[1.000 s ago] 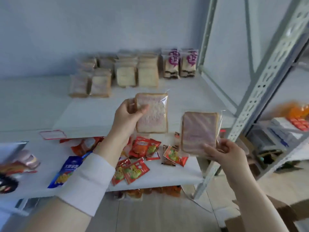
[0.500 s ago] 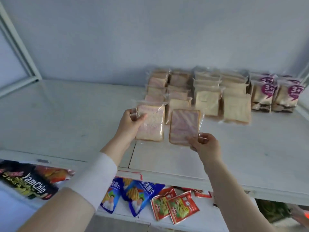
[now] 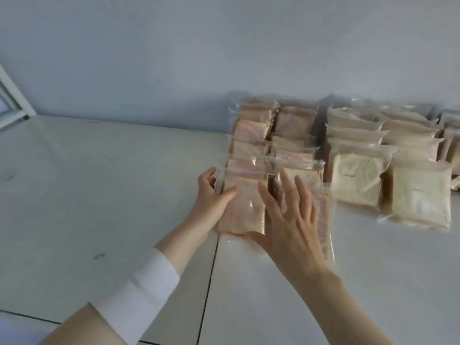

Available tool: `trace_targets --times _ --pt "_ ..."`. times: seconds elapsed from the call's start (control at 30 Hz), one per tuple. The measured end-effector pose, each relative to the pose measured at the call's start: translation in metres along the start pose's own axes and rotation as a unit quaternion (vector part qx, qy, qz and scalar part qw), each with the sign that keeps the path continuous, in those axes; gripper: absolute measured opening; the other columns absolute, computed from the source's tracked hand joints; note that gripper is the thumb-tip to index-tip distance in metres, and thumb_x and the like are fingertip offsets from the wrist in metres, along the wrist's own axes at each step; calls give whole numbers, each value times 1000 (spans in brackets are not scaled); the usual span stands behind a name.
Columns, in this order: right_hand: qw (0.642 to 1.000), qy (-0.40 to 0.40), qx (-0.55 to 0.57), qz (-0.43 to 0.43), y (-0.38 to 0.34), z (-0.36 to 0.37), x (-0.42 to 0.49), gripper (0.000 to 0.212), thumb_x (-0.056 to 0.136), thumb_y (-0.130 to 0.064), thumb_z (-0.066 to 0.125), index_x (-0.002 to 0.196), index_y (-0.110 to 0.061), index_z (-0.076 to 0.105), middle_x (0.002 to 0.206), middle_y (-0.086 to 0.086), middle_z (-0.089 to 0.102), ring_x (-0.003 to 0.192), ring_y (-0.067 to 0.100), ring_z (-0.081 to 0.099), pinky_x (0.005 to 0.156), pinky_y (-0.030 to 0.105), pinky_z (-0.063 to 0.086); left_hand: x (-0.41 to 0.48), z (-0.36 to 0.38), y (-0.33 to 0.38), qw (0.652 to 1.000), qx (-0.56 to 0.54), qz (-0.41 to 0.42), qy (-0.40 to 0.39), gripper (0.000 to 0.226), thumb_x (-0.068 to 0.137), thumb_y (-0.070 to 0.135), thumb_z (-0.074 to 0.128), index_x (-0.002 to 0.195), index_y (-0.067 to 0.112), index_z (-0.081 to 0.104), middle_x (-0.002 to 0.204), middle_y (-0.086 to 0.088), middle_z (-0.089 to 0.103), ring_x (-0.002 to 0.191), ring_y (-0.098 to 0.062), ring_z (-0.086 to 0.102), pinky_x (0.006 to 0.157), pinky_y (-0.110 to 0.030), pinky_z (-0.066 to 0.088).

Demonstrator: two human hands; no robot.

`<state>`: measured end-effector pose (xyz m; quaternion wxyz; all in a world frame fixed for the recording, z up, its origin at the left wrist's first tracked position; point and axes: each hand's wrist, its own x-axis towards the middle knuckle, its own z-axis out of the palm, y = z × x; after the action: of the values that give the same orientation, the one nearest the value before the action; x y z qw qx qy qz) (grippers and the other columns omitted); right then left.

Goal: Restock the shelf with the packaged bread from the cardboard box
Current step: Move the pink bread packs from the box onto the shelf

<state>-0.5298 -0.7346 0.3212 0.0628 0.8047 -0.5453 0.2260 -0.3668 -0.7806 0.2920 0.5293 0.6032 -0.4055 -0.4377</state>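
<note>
The left bread packet [image 3: 245, 210] lay flat on the shelf [image 3: 99, 195], a pinkish slice in clear wrap, at the front of a column of similar packets. My left hand [image 3: 211, 197] held it by its left edge, with the thumb across the top face and the fingers curled round the side of the wrapper. Just beside it, to the right, lay the right bread packet [image 3: 323, 217], also flat on the shelf and at the front of the next column. Most of it sat under my right hand [image 3: 291, 225], so I saw only its right strip and a far corner. That hand was open, palm down, fingers straight and spread, resting on the wrap. I could not tell whether the two packets touched along their shared side, since the right hand covered much of the gap.

Behind them the pinkish packets [image 3: 293, 120] ran back in two columns to the wall [image 3: 174, 58], overlapping one another like tiles. To the right, across a narrow gap, lay two more columns of pale bread packets [image 3: 358, 180], arranged the same way. At the right edge of the view a few more packets [image 3: 450, 135] showed, cut off by the frame. The shelf was white, with a dark seam [image 3: 211, 270] running toward me from under the left packet's near edge. A white sleeve [image 3: 139, 290] covered my left forearm, and the right arm was bare. At far left a pale metal upright [image 3: 12, 95] of the rack slanted up.
</note>
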Motion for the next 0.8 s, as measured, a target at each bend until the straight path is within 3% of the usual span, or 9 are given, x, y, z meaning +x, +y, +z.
trace_targets --times 0.07,0.17,0.27,0.33,0.4,0.47,0.67,0.73,0.8 --pt "996 -71 -40 -18 -6 3 15 98 56 -52 79 141 -20 39 150 20 29 137 45 25 107 57 20 14 -5 9 999 -30 -19 -21 71 83 33 64 139 24 23 142 -3 34 125 -13 41 103 -30 35" --pt "993 -113 -36 -10 -6 9 24 95 69 -46 73 146 -30 20 156 13 7 143 41 5 111 53 -1 50 -4 31 998 -33 -32 -46 64 88 48 50 141 22 25 145 -3 35 130 -15 37 113 -38 26" --pt "991 -132 -31 17 -11 9 27 95 75 -41 70 146 -35 9 157 10 -3 143 40 -1 110 51 -11 87 6 56 997 -38 -14 -64 39 92 49 41 124 27 48 126 2 54 121 -16 46 105 -35 36" --pt "987 -144 -51 41 -17 5 32 101 68 -36 78 145 -33 13 156 16 12 140 44 17 111 56 2 106 10 64 997 -10 -3 -81 26 90 47 49 110 32 55 111 9 58 111 -14 50 91 -30 42" --pt "989 -118 -65 55 -24 2 37 110 46 -26 92 140 -24 35 141 23 43 124 47 45 102 62 28 121 9 63 991 77 -2 -111 44 82 46 62 121 27 51 122 3 51 113 -17 50 85 -30 42" --pt "989 -100 -90 58 -29 3 41 113 34 -20 95 136 -21 45 129 25 54 115 45 55 96 63 36 130 8 59 979 152 4 -134 48 78 41 68 120 25 50 125 -1 48 113 -20 50 81 -29 41" --pt "987 -90 -116 70 -38 3 55 104 25 -14 94 124 -15 60 120 27 59 113 44 56 96 59 41 140 4 61 973 189 81 -105 27 80 22 71 103 13 61 112 -8 64 102 -21 59 89 -34 47" --pt "986 -85 -121 74 -40 5 60 95 31 -6 92 121 -11 62 125 29 56 117 46 52 97 59 39 139 1 63 976 156 118 -97 14 79 19 72 88 16 62 99 -2 67 95 -20 62 89 -35 50" --pt "984 -99 -128 79 -42 6 67 89 49 0 83 131 -12 52 139 28 42 131 45 38 107 57 26 140 -3 62 977 123 145 -96 15 80 16 71 74 23 58 87 10 65 86 -13 62 84 -30 50"
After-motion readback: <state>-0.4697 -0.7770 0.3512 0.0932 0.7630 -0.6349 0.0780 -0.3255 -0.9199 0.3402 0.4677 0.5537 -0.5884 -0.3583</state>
